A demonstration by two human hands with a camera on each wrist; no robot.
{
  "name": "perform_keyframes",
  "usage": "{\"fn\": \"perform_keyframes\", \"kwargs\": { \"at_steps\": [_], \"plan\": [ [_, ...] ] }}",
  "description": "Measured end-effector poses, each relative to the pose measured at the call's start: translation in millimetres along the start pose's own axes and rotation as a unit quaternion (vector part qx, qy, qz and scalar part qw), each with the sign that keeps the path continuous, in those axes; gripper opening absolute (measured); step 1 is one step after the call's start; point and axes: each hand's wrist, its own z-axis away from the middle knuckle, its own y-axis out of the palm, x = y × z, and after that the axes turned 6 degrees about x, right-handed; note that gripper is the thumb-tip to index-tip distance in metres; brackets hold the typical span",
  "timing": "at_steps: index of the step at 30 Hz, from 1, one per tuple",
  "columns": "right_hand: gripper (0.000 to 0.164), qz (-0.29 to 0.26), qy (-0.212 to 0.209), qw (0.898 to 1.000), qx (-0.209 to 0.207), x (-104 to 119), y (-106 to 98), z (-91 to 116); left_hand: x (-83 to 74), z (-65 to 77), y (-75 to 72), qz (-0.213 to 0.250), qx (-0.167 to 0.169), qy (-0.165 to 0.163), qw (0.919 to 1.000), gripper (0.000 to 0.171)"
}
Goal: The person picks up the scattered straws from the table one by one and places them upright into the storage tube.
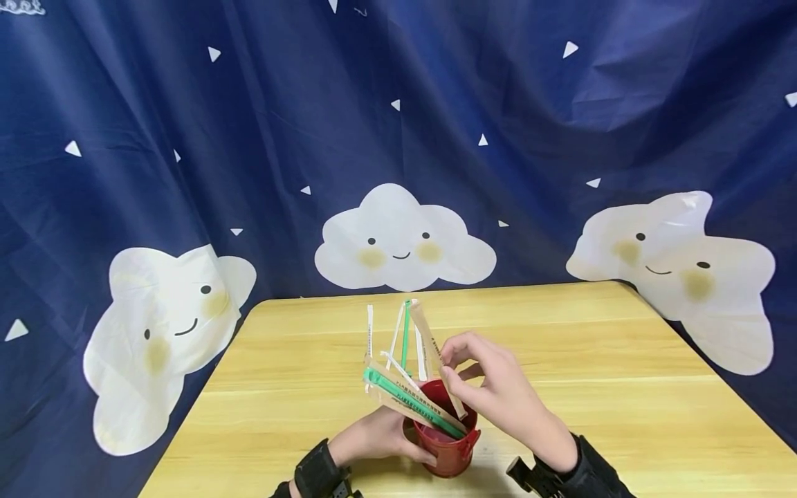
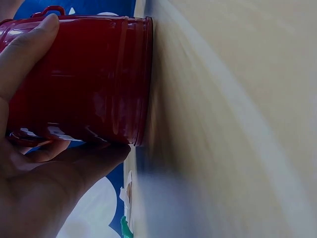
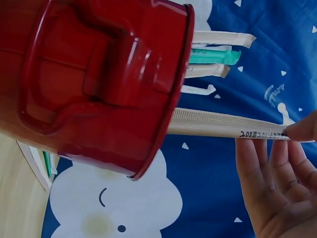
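A small red metal bucket [image 1: 445, 460] stands at the table's near side, its mouth tipped slightly toward my view. My left hand [image 1: 381, 436] grips its side; the left wrist view shows the thumb and fingers around the bucket [image 2: 84, 79]. Between thumb and fingertips, my right hand [image 1: 495, 380] pinches a brown paper-wrapped straw [image 1: 431, 340]. The lower end of that straw [image 3: 208, 124] is inside the bucket mouth. A green wrapped straw [image 1: 405, 396], brown-wrapped ones and a thin white one lean out of the bucket to the left. The bucket's inner bottom is hidden.
Beyond the bucket, several straws lie on the wooden table [image 1: 299, 360], among them a white one [image 1: 370, 328] and a green one [image 1: 405, 335]. A dark blue curtain [image 1: 280, 104] with clouds hangs behind the table's far edge.
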Motion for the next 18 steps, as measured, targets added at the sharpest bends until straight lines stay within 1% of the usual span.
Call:
{"fn": "perform_keyframes", "kwargs": {
  "at_steps": [4,6,8,11,18],
  "plan": [
    [0.029,0.000,0.013,1.000,0.014,-2.3,2.4,-0.7,-0.8,0.9,0.3,0.000,0.001,-0.004,1.0000,0.079],
    [0.027,0.002,0.017,1.000,0.019,-3.3,3.1,-1.0,-1.8,0.9,0.3,0.009,0.002,-0.008,0.9999,0.077],
    [0.024,0.006,0.018,1.000,0.022,-4.4,3.9,-1.2,-2.0,1.1,0.1,0.002,0.000,-0.010,0.9999,0.077],
    [0.021,0.011,0.016,1.000,0.021,-6.3,5.5,-1.7,-1.8,1.5,0.0,0.014,-0.001,-0.013,0.9998,0.077],
    [0.020,0.010,0.015,1.000,0.018,-8.3,6.3,-2.2,-1.0,1.6,0.1,0.015,0.001,-0.010,0.9998,0.078]
  ]
}}
